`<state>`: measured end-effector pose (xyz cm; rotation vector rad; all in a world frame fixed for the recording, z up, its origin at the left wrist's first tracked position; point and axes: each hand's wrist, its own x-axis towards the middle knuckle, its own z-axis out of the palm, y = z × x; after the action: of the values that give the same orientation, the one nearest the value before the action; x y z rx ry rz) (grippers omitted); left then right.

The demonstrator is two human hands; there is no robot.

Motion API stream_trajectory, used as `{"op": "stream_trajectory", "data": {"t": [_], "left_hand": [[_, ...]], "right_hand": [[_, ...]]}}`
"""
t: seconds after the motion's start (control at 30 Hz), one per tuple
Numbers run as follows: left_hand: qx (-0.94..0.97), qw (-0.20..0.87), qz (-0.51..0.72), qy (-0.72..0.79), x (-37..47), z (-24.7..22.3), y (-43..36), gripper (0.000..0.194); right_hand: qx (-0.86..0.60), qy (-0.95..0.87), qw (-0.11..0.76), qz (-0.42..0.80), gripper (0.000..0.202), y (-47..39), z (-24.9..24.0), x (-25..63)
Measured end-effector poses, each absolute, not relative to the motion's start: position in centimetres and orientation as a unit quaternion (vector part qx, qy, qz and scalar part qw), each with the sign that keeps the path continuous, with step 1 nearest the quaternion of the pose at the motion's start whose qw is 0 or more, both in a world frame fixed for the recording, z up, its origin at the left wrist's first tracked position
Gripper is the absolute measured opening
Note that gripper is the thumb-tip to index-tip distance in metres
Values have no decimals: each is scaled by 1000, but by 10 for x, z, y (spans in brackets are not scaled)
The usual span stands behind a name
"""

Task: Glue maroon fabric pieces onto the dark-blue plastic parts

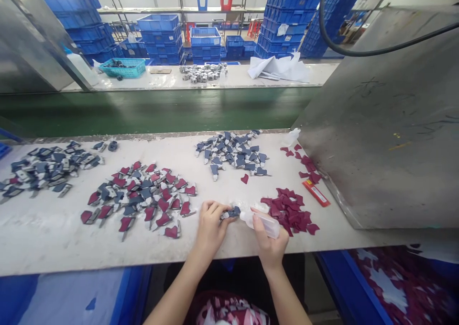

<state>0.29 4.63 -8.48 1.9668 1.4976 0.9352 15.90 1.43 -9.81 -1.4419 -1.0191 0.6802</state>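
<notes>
My left hand pinches a small dark-blue and grey plastic part above the table. In my right hand is a clear squeeze bottle, tilted so its tip points at that part; whether they touch I cannot tell. Right of the bottle lies a pile of maroon flat pieces. A heap of blue-and-grey parts sits beyond my hands, with one loose maroon piece near it. To the left is a pile of parts with maroon and blue faces.
Another pile of blue-grey parts lies far left. A red packet rests near the metal panel on the right. Past the green belt stand a teal basket and stacked blue crates. A black cable hangs upper right.
</notes>
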Motion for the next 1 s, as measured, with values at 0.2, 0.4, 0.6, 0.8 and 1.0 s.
{"op": "stream_trajectory", "data": {"t": [0.2, 0.4, 0.6, 0.8, 1.0], "left_hand": [[726, 244, 344, 544, 2, -85, 47, 16], [723, 248, 344, 546, 3, -85, 47, 16], [721, 257, 345, 544, 3, -85, 47, 16], [717, 258, 346, 548, 3, -85, 46, 17], [718, 262, 350, 542, 3, -86, 46, 17]], "right_hand": [[-619, -438, 578, 300, 32, 16, -97, 160], [-598, -455, 583, 308, 30, 18, -95, 159], [-597, -445, 582, 326, 32, 17, -95, 160], [-622, -374, 599, 337, 32, 15, -92, 160], [-645, -314, 641, 274, 34, 13, -92, 156]]}}
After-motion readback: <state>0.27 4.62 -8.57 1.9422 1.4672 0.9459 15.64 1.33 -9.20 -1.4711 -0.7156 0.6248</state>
